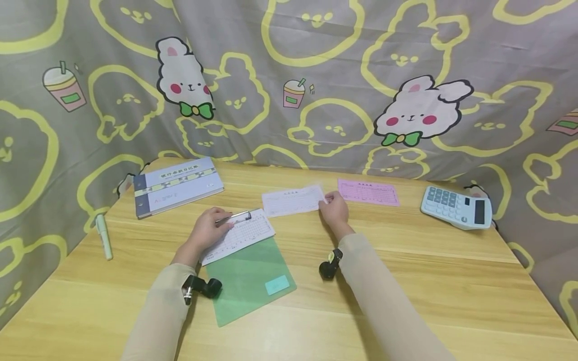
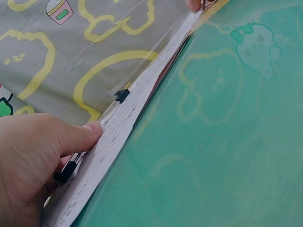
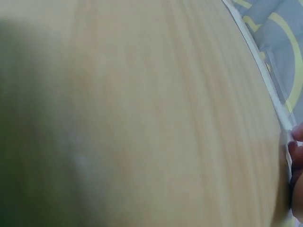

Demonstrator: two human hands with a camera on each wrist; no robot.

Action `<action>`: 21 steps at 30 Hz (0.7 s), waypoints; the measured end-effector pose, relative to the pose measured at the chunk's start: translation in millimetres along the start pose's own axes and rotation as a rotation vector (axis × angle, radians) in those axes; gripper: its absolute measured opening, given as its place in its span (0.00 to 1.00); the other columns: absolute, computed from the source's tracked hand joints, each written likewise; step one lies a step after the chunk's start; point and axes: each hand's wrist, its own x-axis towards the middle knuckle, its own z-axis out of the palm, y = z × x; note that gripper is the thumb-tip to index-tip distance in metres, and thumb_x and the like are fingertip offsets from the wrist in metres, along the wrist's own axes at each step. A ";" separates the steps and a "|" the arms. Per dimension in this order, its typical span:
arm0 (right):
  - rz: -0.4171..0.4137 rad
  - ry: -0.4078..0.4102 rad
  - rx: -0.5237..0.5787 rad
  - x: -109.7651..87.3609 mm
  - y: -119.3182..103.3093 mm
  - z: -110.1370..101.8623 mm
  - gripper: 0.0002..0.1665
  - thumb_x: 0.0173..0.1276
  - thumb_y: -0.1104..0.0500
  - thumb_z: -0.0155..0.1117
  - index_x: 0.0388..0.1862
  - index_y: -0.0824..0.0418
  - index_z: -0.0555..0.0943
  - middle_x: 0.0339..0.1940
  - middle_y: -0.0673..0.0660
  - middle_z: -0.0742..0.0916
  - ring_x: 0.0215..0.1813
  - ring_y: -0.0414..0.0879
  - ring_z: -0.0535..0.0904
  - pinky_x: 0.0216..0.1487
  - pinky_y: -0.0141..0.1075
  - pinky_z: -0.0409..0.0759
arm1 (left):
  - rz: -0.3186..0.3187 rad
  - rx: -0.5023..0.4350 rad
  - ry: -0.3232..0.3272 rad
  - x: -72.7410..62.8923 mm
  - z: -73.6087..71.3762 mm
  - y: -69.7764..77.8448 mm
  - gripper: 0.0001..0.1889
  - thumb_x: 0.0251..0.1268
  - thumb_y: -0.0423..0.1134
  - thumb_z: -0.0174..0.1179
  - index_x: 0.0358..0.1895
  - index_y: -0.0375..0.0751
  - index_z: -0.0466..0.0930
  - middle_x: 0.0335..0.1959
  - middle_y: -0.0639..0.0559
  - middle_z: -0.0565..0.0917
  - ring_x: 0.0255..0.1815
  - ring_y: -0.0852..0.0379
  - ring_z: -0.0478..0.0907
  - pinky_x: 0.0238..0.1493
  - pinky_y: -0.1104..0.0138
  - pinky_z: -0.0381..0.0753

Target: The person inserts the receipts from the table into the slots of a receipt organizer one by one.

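Observation:
A green clip folder lies tilted on the table with a white printed form across its upper part. A thin metal clip bar with black ends crosses the form's upper edge. My left hand grips the folder there, with its thumb over the clip and the form and its other fingers partly hidden behind. To the right, my right hand pinches the right end of a white printed slip. In the right wrist view only some fingertips show, at a pale paper edge.
A pink slip lies just beyond the right hand. A pale blue calculator stands at the far right. At the back left is a blue-grey account book, with a light green pen near the table's left edge. A patterned curtain hangs behind.

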 end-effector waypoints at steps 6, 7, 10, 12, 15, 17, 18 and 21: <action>0.017 -0.048 0.018 1.7 -0.6 -1.0 0.22 0.54 0.63 0.55 0.50 0.65 0.70 0.37 0.59 0.79 0.40 0.51 0.73 0.43 0.41 0.69 | 0.000 -0.008 0.003 -0.3 0.6 0.5 0.16 0.53 0.34 0.59 0.45 0.31 0.76 0.40 0.41 0.74 0.43 0.44 0.68 0.46 0.53 0.65; 0.011 -0.058 -0.002 1.7 -0.9 -1.8 0.22 0.54 0.63 0.54 0.50 0.66 0.71 0.38 0.60 0.79 0.41 0.51 0.73 0.44 0.42 0.69 | 0.000 -0.009 0.005 -0.3 0.6 0.6 0.16 0.52 0.34 0.59 0.45 0.31 0.76 0.40 0.41 0.74 0.43 0.44 0.68 0.46 0.53 0.65; -0.009 -0.086 -0.064 1.3 -2.3 -3.4 0.21 0.54 0.62 0.52 0.49 0.66 0.73 0.41 0.61 0.79 0.44 0.53 0.72 0.47 0.43 0.68 | 0.001 -0.004 0.008 -0.1 0.2 0.6 0.16 0.52 0.34 0.59 0.45 0.31 0.76 0.40 0.41 0.74 0.43 0.44 0.69 0.46 0.53 0.65; -0.022 -0.099 -0.097 0.1 -3.3 -4.0 0.20 0.55 0.62 0.50 0.47 0.66 0.74 0.42 0.61 0.79 0.45 0.54 0.72 0.48 0.44 0.67 | -0.005 -0.004 0.009 0.0 0.0 0.4 0.16 0.52 0.35 0.59 0.44 0.31 0.77 0.39 0.41 0.74 0.43 0.44 0.69 0.46 0.53 0.65; -0.029 -0.096 -0.117 -1.6 -4.3 -3.6 0.16 0.59 0.60 0.49 0.43 0.66 0.75 0.39 0.61 0.79 0.43 0.54 0.72 0.47 0.45 0.67 | -0.010 -0.005 0.002 0.0 -0.1 0.2 0.16 0.53 0.35 0.58 0.45 0.31 0.76 0.40 0.41 0.74 0.43 0.44 0.68 0.46 0.53 0.65; -0.033 -0.082 -0.113 -2.6 -4.6 -3.0 0.15 0.61 0.58 0.48 0.41 0.65 0.76 0.37 0.60 0.79 0.41 0.53 0.73 0.45 0.45 0.67 | -0.017 -0.010 -0.005 0.0 0.1 0.4 0.16 0.53 0.35 0.58 0.45 0.31 0.76 0.40 0.41 0.74 0.43 0.44 0.68 0.46 0.53 0.65; -0.033 -0.073 -0.107 -3.0 -4.8 -2.5 0.14 0.62 0.57 0.48 0.40 0.64 0.76 0.35 0.59 0.79 0.40 0.52 0.73 0.44 0.44 0.67 | -0.017 -0.010 -0.007 -0.1 0.1 0.5 0.16 0.53 0.35 0.58 0.45 0.31 0.76 0.41 0.41 0.74 0.44 0.44 0.68 0.46 0.53 0.65; -0.033 -0.056 -0.096 -3.7 -4.7 -1.6 0.14 0.63 0.55 0.49 0.35 0.64 0.76 0.32 0.58 0.79 0.37 0.52 0.72 0.42 0.43 0.68 | -0.018 -0.010 -0.007 0.1 0.1 0.9 0.16 0.53 0.35 0.58 0.45 0.31 0.76 0.41 0.41 0.74 0.44 0.44 0.68 0.47 0.53 0.65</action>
